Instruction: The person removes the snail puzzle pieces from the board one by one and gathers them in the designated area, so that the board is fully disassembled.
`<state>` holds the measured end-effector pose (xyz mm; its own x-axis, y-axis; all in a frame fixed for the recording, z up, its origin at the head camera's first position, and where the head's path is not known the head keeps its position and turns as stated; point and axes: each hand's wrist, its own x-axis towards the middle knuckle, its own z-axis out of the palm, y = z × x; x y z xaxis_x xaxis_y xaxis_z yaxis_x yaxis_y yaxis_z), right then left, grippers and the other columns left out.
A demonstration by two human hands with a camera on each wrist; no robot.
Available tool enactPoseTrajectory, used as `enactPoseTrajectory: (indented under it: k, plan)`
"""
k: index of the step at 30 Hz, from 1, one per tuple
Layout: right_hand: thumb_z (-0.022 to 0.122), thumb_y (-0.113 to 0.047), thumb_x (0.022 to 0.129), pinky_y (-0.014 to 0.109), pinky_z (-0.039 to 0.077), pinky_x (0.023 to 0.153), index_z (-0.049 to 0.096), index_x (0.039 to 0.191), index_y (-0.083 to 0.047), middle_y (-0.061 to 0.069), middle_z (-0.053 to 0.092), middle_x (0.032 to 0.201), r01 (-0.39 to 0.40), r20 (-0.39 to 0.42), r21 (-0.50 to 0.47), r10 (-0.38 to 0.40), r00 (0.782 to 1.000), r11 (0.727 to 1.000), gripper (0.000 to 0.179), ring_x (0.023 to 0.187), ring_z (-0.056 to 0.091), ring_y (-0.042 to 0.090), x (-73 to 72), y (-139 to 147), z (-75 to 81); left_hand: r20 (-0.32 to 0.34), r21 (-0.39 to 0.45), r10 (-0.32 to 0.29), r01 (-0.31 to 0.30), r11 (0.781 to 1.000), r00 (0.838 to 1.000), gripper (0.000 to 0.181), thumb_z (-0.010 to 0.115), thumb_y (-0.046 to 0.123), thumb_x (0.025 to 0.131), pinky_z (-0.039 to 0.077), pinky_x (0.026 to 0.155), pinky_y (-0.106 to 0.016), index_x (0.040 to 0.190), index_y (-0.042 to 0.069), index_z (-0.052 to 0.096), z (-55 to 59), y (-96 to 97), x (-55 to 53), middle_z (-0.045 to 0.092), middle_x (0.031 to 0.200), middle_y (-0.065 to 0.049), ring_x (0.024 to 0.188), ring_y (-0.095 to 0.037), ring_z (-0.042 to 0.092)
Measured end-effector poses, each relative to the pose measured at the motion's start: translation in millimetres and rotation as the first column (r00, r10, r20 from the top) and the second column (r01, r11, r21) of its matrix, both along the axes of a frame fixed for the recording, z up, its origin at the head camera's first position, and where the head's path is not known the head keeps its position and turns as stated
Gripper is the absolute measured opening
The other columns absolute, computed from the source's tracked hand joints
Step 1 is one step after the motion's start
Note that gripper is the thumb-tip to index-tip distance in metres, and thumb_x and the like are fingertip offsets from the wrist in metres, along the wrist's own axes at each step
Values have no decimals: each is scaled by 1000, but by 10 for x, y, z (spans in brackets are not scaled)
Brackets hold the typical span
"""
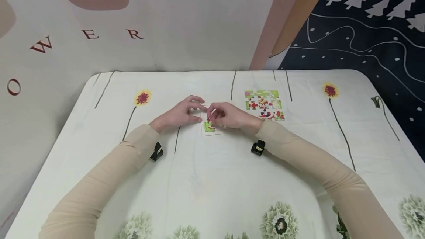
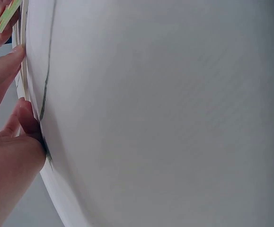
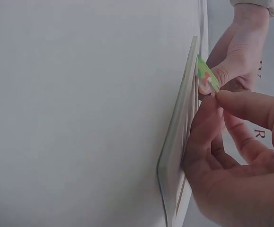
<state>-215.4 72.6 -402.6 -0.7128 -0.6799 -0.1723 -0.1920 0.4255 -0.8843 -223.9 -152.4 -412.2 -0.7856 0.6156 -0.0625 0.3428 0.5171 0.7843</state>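
My right hand [image 1: 230, 116] is over a shallow white puzzle board [image 1: 217, 133] and pinches a puzzle piece [image 1: 209, 127] between thumb and fingertip. Green with touches of red, the piece [image 3: 206, 73] tilts up from the board's far end in the right wrist view. My left hand [image 1: 180, 113] is at the board's left side, thumb and fingers extended, fingertips right at its edge [image 2: 24, 71]. Much of the board is hidden under the right hand.
Right of the board, several colourful puzzle pieces [image 1: 262, 102] lie grouped on the white flower-print tablecloth [image 1: 206, 180]. A pale wall hanging [image 1: 199, 28] and a dark one with white trees [image 1: 365, 36] rise behind the table.
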Motion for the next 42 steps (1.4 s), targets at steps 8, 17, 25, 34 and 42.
enactPoseTrajectory:
  k: [8, 17, 25, 34, 42]
  plan:
    - [62, 5, 89, 28, 46, 78, 61, 108, -1, 9, 64, 92, 10, 22, -30, -10, 1000, 999, 20, 88, 59, 20, 0, 93, 17, 4, 10, -3, 3, 1000, 1000, 33, 71, 4, 85, 32, 96, -50, 118, 2, 68, -6, -2, 2, 41, 138, -16, 122, -35, 41]
    - [57, 8, 89, 29, 44, 73, 61, 106, -1, 9, 63, 89, 19, 24, -53, -18, 1000, 998, 19, 84, 58, 22, -10, 210, 25, 10, -23, 11, -10, 1000, 1000, 33, 70, 3, 86, 35, 90, -43, 118, 6, 69, 10, 5, 10, 41, 138, -13, 124, -30, 40]
    - [61, 2, 90, 31, 45, 77, 61, 107, -2, 9, 62, 93, 43, 32, -13, -42, 999, 999, 18, 87, 57, 22, -18, 345, 54, 13, -28, 13, -13, 1000, 1000, 33, 70, 4, 86, 35, 93, -44, 119, 6, 69, 6, 14, 5, 41, 139, -12, 124, -29, 39]
    - [58, 4, 91, 32, 45, 73, 60, 106, 0, 12, 62, 92, 83, 50, -31, -81, 995, 996, 16, 86, 58, 25, -53, 547, 69, 14, -22, 9, -9, 1000, 1000, 33, 71, 3, 86, 36, 91, -42, 119, 6, 69, -5, 16, 2, 41, 138, -12, 123, -28, 41]
    - [57, 7, 90, 29, 45, 74, 60, 106, 2, 13, 63, 93, 105, 3, -22, -105, 994, 994, 17, 88, 59, 24, -84, 686, 93, 8, -26, 6, -6, 1000, 1000, 33, 70, 4, 86, 36, 92, -42, 119, 6, 69, -20, 5, -2, 41, 139, -12, 124, -29, 40]
